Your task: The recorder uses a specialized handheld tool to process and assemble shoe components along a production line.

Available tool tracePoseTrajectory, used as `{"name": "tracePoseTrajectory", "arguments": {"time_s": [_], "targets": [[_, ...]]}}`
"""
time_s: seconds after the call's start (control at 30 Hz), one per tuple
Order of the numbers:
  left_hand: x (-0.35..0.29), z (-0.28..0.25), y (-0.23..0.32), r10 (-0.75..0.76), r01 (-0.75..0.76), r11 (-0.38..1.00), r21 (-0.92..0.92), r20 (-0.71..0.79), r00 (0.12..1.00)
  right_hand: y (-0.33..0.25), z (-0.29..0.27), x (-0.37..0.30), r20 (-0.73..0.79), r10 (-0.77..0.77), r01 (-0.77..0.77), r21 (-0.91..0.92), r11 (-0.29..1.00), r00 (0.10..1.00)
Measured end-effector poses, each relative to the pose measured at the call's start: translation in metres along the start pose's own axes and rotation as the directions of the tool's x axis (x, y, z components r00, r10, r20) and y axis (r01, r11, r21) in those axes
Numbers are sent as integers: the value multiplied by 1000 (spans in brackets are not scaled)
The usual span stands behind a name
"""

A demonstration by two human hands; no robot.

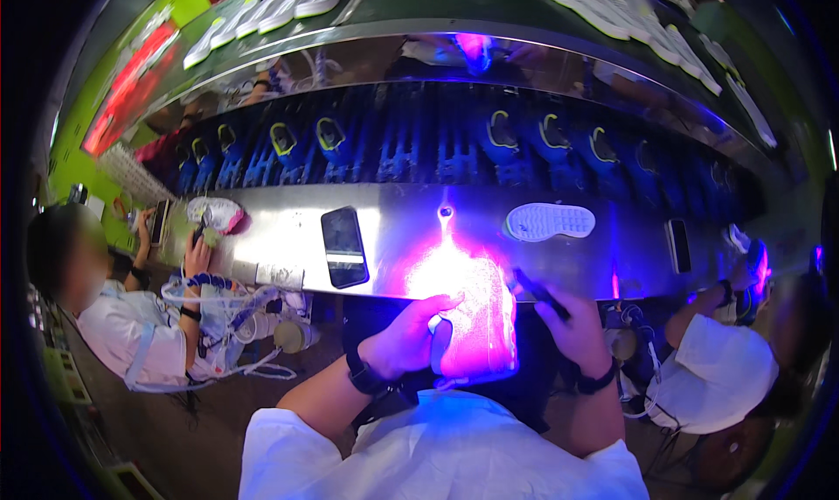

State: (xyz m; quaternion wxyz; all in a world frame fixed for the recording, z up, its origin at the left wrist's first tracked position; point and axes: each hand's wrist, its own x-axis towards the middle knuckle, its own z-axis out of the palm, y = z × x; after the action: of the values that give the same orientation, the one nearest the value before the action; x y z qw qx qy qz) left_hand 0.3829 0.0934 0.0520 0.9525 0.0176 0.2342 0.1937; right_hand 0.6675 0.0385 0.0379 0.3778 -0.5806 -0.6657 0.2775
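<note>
Steel bench (393,229) is glowing violet; your left hand (404,336) is gripping the shoe (476,325) between both sets of fingers, while your right hand (572,323) is pinching a dark pen (537,292).

Long steel bench (411,229) w/ violet light – green wall (83,163) at left.

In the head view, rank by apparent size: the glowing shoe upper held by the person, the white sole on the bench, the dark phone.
1. Shoe upper, largest, though nearest the camera.
2. White sole and dark phone look alike; unranked.
</note>
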Motion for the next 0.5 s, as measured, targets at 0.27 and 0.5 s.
{"name": "tracePoseTrajectory", "arguments": {"time_s": [0.27,0.5], "targets": [[3,20,38,408,-365,582,727,128,904,-34,12,-7,12,147,-147,137,980,989],[-17,-9,49,634,-485,325,812,194,749,-3,0,-28,140,222,-239,122,963,965]]}}
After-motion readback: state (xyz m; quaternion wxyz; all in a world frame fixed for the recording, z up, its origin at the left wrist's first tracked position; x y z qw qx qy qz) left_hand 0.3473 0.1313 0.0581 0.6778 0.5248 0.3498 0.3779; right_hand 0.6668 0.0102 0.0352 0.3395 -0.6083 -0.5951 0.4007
